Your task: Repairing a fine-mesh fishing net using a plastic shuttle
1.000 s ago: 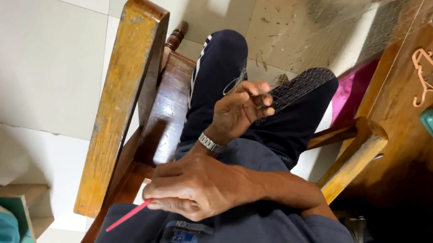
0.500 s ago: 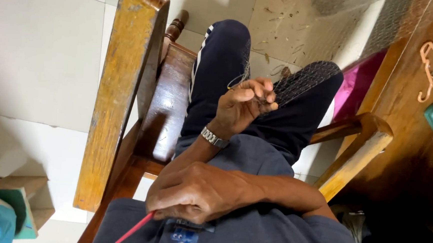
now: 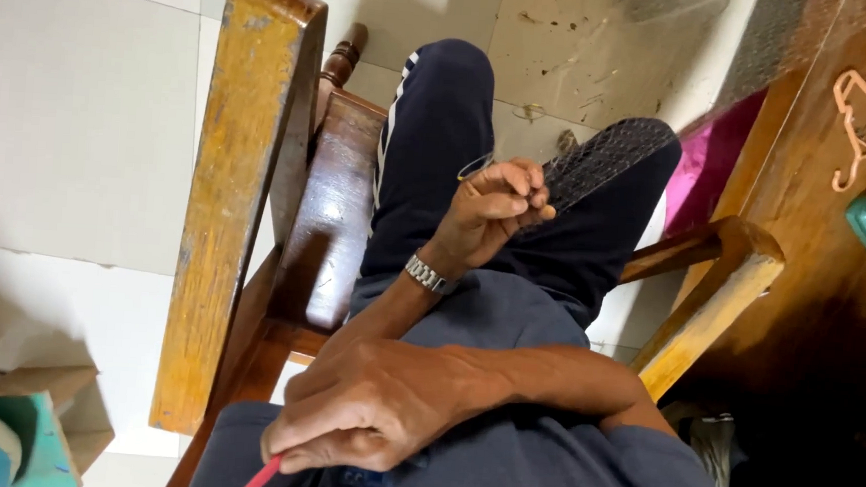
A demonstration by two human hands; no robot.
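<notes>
Left hand: we see our left hand (image 3: 490,212) pinching a thin wire loop (image 3: 475,166) over the dark trousers (image 3: 429,143), far centre.
Right hand: our right hand (image 3: 368,410) is closed around a red stick (image 3: 256,483), near, beside the wooden chair arm (image 3: 236,191).

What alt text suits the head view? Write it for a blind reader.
A seated person's left hand, wearing a wristwatch, pinches a thin thread beside black mesh on the lap; the right hand grips a red stick. They sit in a wooden chair.
</notes>
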